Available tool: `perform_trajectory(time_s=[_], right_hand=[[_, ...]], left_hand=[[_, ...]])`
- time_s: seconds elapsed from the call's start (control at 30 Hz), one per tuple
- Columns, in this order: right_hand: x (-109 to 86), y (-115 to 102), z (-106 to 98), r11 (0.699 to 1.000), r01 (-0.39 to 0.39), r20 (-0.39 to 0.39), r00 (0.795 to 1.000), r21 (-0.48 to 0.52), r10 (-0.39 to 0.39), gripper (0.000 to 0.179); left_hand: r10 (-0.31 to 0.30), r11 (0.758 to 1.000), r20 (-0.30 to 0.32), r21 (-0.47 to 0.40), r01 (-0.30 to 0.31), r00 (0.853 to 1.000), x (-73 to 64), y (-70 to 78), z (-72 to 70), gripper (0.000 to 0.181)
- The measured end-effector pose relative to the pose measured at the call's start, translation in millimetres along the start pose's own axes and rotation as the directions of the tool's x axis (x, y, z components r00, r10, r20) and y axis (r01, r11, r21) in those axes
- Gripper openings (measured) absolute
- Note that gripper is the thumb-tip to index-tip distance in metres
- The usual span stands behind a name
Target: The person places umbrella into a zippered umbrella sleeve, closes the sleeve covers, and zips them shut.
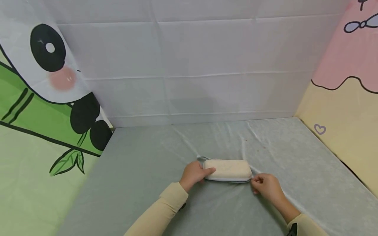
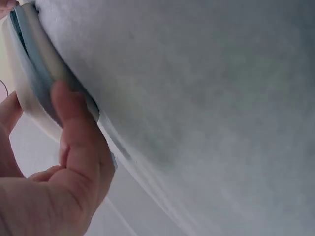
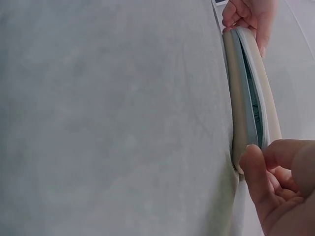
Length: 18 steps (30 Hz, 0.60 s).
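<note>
A cream zippered case [image 1: 228, 168] with a pale blue zip band lies flat on the grey cloth. Its left end is held by my left hand [image 1: 193, 174], thumb on the lid and fingers at the side. At the right front corner my right hand [image 1: 267, 186] pinches the zipper with thumb and forefinger; the pull itself is hidden between them. The right wrist view shows the zipper [image 3: 253, 103] parted along the front side, with a dark teal inside. In the left wrist view, fingers [image 2: 78, 132] press against the end of the case [image 2: 42, 73].
Grey cloth [image 1: 141, 154] with creases covers the table. A white sheet [image 1: 206, 65] hangs behind it. Printed panels stand on both sides, a green one [image 1: 32, 114] at left and a pink and yellow one [image 1: 348, 108] at right. A cord loop [image 1: 203, 157] sticks out behind the case.
</note>
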State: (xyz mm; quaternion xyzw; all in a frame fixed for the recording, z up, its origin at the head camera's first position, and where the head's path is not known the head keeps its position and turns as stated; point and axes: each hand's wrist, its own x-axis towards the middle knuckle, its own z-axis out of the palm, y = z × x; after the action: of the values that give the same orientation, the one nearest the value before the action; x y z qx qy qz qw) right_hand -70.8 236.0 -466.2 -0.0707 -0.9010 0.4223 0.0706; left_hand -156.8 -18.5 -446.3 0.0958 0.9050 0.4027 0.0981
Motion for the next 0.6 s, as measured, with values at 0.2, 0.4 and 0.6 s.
perform_trajectory(time_s=[0.2, 0.4, 0.6], right_hand=[[0.6, 1.8, 0.8, 1.0, -0.012, 0.001, 1.0, 0.004, 0.012, 0.006], [0.8, 1.5, 2.0, 0.999, -0.029, 0.002, 1.0, 0.013, 0.029, 0.007], [0.1, 1.7, 1.3, 0.999, -0.03, 0.002, 1.0, 0.03, 0.03, 0.006]], left_hand=[[0.048, 0.995, 0.003, -0.092, -0.047, 0.999, 7.6, 0.4, -0.9, 0.052], [0.062, 0.982, 0.086, -0.186, -0.045, 0.994, 14.3, -1.8, -0.2, 0.06], [0.036, 0.957, 0.154, -0.291, 0.011, 0.987, 17.6, -2.8, -1.1, 0.066]])
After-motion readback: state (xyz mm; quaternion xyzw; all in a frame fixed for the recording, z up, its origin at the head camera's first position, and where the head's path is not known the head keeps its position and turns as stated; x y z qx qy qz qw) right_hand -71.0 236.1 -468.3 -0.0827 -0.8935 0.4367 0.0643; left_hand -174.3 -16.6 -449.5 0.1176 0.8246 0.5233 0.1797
